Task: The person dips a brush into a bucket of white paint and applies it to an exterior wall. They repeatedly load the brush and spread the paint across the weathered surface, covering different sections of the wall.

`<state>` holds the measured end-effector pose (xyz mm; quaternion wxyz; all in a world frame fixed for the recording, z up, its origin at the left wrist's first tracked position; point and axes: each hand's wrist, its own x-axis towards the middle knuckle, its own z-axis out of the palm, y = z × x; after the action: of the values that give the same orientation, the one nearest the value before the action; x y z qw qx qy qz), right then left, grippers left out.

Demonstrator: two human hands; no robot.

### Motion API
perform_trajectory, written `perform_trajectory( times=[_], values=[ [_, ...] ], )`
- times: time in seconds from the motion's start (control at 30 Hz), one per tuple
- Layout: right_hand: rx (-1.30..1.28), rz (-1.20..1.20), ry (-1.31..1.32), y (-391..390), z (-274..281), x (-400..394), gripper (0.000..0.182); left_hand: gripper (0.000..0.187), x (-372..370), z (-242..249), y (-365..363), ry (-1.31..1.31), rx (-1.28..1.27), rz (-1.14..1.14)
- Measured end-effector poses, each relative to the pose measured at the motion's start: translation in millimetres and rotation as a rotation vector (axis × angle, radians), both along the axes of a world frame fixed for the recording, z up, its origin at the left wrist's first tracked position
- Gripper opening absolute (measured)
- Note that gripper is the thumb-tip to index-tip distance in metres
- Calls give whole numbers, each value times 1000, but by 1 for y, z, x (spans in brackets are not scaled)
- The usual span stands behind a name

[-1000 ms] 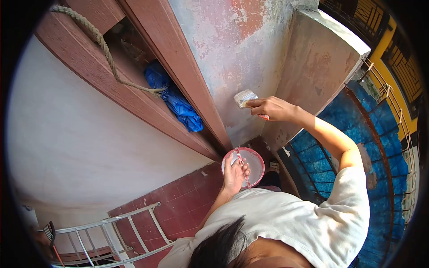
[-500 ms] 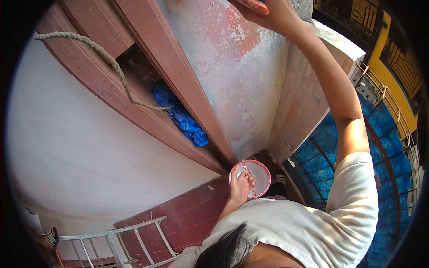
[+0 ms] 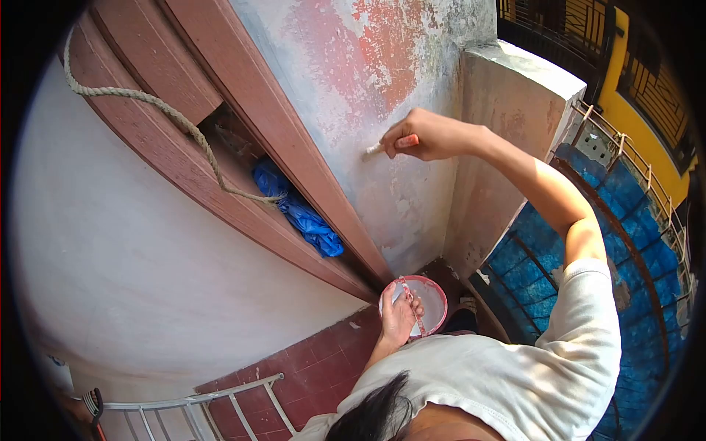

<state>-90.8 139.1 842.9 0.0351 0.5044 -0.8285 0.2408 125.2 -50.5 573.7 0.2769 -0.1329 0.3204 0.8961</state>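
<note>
My right hand (image 3: pixel 419 136) is closed round a paintbrush with an orange handle (image 3: pixel 407 141). The brush's pale bristles (image 3: pixel 371 152) are at the patchy grey and red wall (image 3: pixel 346 95), seemingly touching it. Lower down, my left hand (image 3: pixel 399 317) has its fingers wrapped over the paint-spotted strap of a round bucket (image 3: pixel 439 309). This bucket has a pink-red rim and whitish contents, and it sits close to my body.
A reddish wooden frame (image 3: pixel 294 132) runs beside the wall, with a rope (image 3: pixel 173 114) and a blue plastic bundle (image 3: pixel 301 213). A metal ladder (image 3: pixel 195 400) lies lower left over red floor tiles (image 3: pixel 316 360). Blue sheeting (image 3: pixel 640 250) and a low wall ledge (image 3: pixel 526 70) are at the right.
My right hand has come down from the top of the view to the middle of the wall, bringing the brush into sight. My left hand still holds the bucket strap. The view has shifted slightly.
</note>
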Motion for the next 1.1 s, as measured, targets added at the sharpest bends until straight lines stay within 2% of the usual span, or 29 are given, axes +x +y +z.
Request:
perform_trajectory(
  times=[0.07,0.1,0.13,0.2,0.23,0.27,0.3,0.37,0.43,0.5,0.57,0.63,0.73,0.77,0.8,0.87,0.9,0.97,1.03,1.07,1.1],
  values=[
    [-54,-31,304,10,76,1,5,62,-2,-1,-2,17,21,2],
    [-108,-122,394,15,105,5,5,62,-1,-2,-2,17,36,7],
    [-217,-169,623,17,127,2,7,61,0,-2,-2,19,38,3],
    [-319,-152,693,18,166,14,10,61,-1,-1,-2,19,42,-10],
    [-372,-147,727,17,175,15,12,61,0,-3,-1,26,41,-2],
    [-387,-58,879,15,172,9,11,61,0,-4,0,34,38,4],
    [-351,-187,911,14,158,4,11,61,0,-4,0,44,35,8],
    [-308,-255,1153,13,98,-10,21,61,-1,-2,1,38,31,14],
    [-356,-212,885,11,35,-12,26,61,-1,-2,0,31,34,17],
    [-187,-238,672,21,-45,-1,22,61,0,-2,-2,14,44,17],
    [-56,-149,402,38,-110,18,18,61,-3,-2,-2,11,57,23],
    [124,-91,125,50,-131,33,19,61,-4,-5,-2,5,60,26],
    [91,-58,86,58,-127,12,20,61,-5,-3,4,2,28,32],
    [-31,-53,129,54,-95,8,12,61,-6,-5,6,2,27,34],
    [-2,-110,90,52,-58,0,7,61,-8,-9,8,2,27,36],
    [-123,-49,265,54,15,-10,10,60,-10,-8,7,-1,21,24],
    [-75,-130,346,56,52,-9,10,60,-10,-5,7,-5,21,12],
    [-231,-176,455,54,122,13,12,58,-10,0,9,-10,28,8],
    [-516,-63,544,54,150,3,12,54,-10,1,12,-11,39,21],
    [-456,-137,791,53,158,-2,13,54,-11,1,13,-12,37,24],
    [-499,-149,854,49,154,-6,13,53,-10,1,13,-14,33,29]
  ],
)
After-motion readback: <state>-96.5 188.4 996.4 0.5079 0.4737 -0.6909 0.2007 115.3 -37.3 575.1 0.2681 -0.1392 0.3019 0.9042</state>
